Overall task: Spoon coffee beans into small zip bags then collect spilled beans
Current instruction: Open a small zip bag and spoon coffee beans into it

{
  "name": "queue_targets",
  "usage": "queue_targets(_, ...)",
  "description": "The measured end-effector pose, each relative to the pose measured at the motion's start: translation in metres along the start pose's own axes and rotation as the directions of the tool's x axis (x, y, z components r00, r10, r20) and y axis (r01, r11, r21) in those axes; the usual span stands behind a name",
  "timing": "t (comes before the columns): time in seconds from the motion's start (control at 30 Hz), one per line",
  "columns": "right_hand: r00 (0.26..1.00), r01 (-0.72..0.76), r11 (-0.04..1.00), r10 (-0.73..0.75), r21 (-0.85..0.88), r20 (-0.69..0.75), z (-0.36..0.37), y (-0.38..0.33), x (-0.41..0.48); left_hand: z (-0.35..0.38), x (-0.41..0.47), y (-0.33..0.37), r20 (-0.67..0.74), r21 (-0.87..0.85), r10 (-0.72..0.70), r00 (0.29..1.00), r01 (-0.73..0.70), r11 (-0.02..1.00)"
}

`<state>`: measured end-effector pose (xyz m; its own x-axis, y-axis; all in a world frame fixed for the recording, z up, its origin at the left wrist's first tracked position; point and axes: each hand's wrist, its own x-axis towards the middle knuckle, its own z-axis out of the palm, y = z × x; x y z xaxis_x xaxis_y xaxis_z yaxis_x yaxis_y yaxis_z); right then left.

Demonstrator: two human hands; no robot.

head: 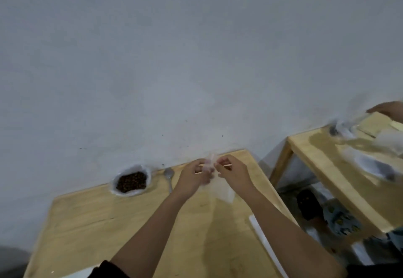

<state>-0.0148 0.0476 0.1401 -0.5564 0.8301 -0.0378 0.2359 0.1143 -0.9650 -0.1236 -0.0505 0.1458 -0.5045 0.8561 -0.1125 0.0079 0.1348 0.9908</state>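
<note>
As there is only the head view, everything must be read from it. Both hands are over the far right part of the bench (91, 223), with a small clear zip bag (223, 190) between them. Its mouth is up at the fingers and its body hangs down toward the person. The left hand (192, 178) pinches one side of the mouth with curled fingers, and the right hand (236, 175) pinches the other side. Whether the mouth is parted is too blurred to tell.

The spoon (169, 177) lies on the bench just to the left of the left hand, with its bowl toward the wall and its handle toward the person. The open sack of coffee beans (131, 182) stands further left. I judge that the left hand is the nearer one for taking the spoon, while the right hand would keep the bag.
</note>
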Motion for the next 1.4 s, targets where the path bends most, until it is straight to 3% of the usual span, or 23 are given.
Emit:
queue_targets(0.1,0.984,-0.124,0.972,0.093,0.201,0.155,0.028,-0.025,0.003,-0.027,-0.012,0.012,-0.043,0.003,0.058,0.997,-0.058,0.998)
queue_targets(0.23,0.952,-0.172,0.926,0.069,0.336,0.297,0.051,-0.053,0.003,-0.054,-0.024,0.018,-0.059,-0.036,0.066,0.996,-0.068,0.997)
queue_targets(0.63,0.898,-0.235,0.906,0.063,0.352,0.436,0.079,-0.075,0.002,-0.091,-0.040,0.022,-0.095,-0.088,0.132,0.987,-0.141,0.986)
queue_targets(1.1,0.921,-0.236,0.913,0.100,0.333,0.377,0.083,-0.081,-0.002,-0.084,-0.033,0.015,-0.148,-0.083,0.139,0.979,-0.152,0.985)
queue_targets(1.4,0.997,-0.039,0.992,0.030,0.117,0.075,0.096,-0.082,0.007,-0.062,-0.024,0.009,-0.347,0.305,0.304,0.887,-0.199,0.931)
